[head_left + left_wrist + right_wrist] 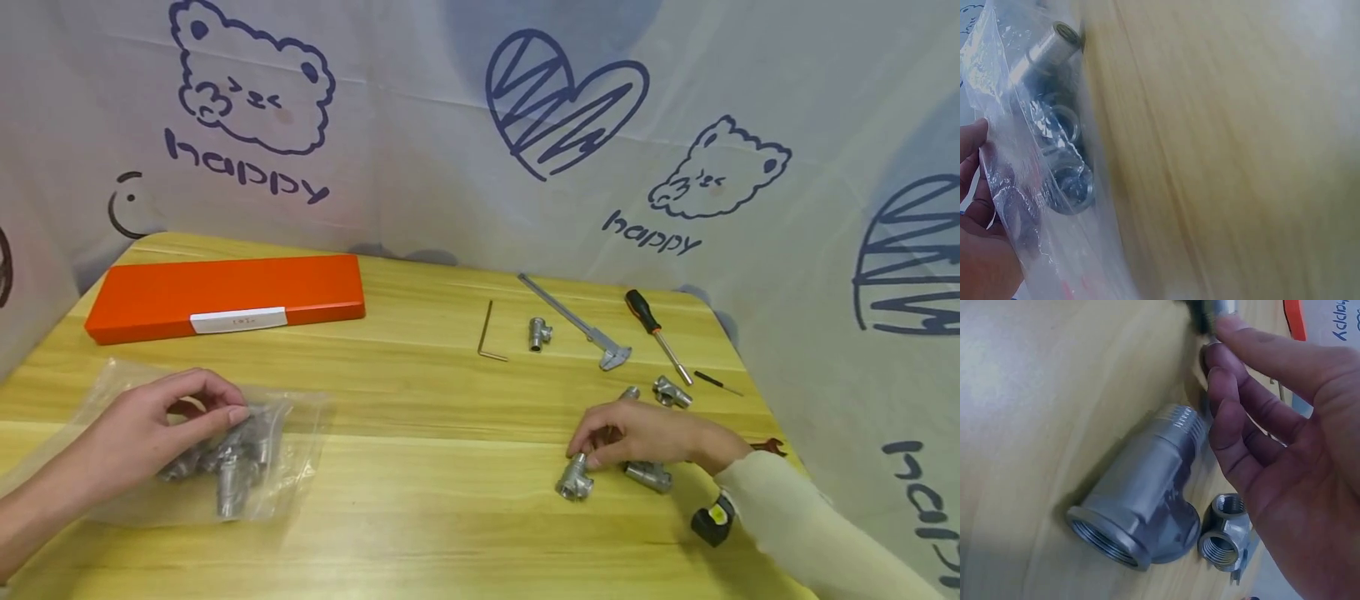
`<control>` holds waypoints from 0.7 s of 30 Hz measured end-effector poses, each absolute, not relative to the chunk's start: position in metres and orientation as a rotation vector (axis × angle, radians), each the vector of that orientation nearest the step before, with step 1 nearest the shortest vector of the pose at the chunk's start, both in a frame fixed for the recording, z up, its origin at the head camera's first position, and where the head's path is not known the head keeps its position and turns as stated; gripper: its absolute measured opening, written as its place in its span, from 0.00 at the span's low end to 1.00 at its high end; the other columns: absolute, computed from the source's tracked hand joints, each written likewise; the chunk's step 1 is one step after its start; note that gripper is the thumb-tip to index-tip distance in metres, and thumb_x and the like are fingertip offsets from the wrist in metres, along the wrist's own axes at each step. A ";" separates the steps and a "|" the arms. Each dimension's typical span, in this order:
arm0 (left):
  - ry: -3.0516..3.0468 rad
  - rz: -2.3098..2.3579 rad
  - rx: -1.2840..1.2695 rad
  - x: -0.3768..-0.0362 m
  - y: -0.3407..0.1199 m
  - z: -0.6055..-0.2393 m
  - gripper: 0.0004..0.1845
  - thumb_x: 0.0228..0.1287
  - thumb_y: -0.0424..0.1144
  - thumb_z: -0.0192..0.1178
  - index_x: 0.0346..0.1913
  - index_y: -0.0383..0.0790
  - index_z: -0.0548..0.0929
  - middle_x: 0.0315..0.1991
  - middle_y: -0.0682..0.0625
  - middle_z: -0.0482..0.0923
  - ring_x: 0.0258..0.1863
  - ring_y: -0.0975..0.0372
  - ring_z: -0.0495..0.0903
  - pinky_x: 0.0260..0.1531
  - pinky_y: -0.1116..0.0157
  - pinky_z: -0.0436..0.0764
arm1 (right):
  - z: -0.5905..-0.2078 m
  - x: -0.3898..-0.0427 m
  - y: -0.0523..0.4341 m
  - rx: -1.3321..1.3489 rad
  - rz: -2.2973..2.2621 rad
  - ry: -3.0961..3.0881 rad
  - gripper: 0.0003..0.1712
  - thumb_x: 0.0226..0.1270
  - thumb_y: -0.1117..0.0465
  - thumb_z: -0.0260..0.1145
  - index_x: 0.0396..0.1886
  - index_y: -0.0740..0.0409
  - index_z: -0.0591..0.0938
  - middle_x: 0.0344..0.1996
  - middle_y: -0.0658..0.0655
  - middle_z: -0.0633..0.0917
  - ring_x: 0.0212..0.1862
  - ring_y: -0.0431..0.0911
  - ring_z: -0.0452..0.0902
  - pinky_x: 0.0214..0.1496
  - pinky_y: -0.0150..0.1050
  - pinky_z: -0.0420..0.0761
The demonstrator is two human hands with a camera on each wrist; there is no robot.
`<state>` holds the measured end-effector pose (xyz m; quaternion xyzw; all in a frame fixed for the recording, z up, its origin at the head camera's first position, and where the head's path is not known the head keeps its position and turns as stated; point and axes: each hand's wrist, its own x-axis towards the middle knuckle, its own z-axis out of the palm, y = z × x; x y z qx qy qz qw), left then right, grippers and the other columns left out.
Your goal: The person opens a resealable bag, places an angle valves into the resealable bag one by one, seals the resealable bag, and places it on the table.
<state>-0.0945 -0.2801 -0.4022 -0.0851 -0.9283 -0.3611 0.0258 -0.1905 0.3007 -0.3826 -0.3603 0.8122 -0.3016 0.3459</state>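
Observation:
My left hand point(222, 410) pinches a clear plastic bag point(288, 433) of several metal pipe fittings point(232, 471) lying at the table's left front. In the left wrist view the hand point(975, 187) holds the bag point(1016, 125) with the fittings point(1066, 181) inside. My right hand point(588, 452) reaches to the right front, its fingertips curled on the top end of a metal tee fitting point(574, 483). A second fitting point(649, 476) lies under the palm. The right wrist view shows that hand point(1229, 375) above a large tee point(1141, 506) and a smaller fitting point(1225, 531).
An orange case point(225, 296) lies at the back left. A hex key point(489, 333), loose fittings point(539, 333) point(671, 392), a caliper point(577, 321), a screwdriver point(656, 325) and a small driver point(716, 383) lie at the back right. A tape measure point(712, 521) sits by my right sleeve.

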 end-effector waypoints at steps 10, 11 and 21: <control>-2.880 -1.124 -0.265 -0.095 -0.281 -0.401 0.04 0.75 0.40 0.72 0.48 0.49 0.89 0.41 0.59 0.87 0.39 0.73 0.80 0.40 0.77 0.81 | -0.384 -0.193 0.258 -0.896 -0.779 2.283 0.10 0.82 0.51 0.68 0.55 0.47 0.87 0.44 0.45 0.89 0.47 0.40 0.83 0.56 0.35 0.85; -2.884 -1.126 -0.263 -0.095 -0.280 -0.401 0.04 0.75 0.40 0.71 0.48 0.49 0.89 0.41 0.58 0.87 0.39 0.73 0.80 0.40 0.77 0.81 | -0.384 -0.192 0.249 -0.883 -0.800 2.298 0.10 0.82 0.51 0.69 0.55 0.47 0.87 0.44 0.45 0.90 0.47 0.41 0.84 0.56 0.35 0.85; -2.896 -1.142 -0.253 -0.093 -0.280 -0.400 0.04 0.76 0.41 0.71 0.49 0.49 0.89 0.43 0.58 0.87 0.40 0.73 0.80 0.41 0.77 0.81 | -0.389 -0.180 0.132 -0.872 -1.122 2.266 0.12 0.78 0.57 0.73 0.54 0.58 0.88 0.43 0.51 0.90 0.44 0.39 0.85 0.49 0.32 0.86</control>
